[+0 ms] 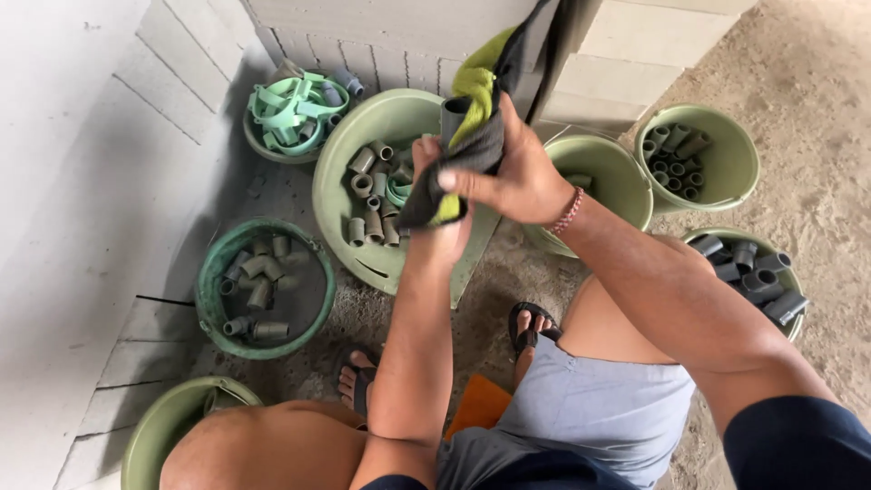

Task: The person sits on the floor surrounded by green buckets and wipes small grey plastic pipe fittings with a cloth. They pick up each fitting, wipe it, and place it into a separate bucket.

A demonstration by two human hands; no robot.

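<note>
Grey plastic, a short pipe fitting [454, 116], is standing upright in the upper centre of the frame, its open mouth poking out above a dark grey and yellow-green cloth [458, 168] that is wrapping it. Its long axis is running roughly top to bottom of the frame, tilted slightly. The right hand [517, 177] is reaching in from the right and closing over the cloth from above, fingers curled tight around cloth and fitting together, the thumb pointing toward the left of the frame. The left hand [440, 227] is sitting directly below it, coming up from the bottom of the frame; its fingers are mostly hidden under the cloth, but they appear to be gripping the cloth's lower part. So the fitting is lying between the two hands, just above the left and under the right palm. Behind them a pale green tub [340, 195] of similar fittings is tilting toward the person.
</note>
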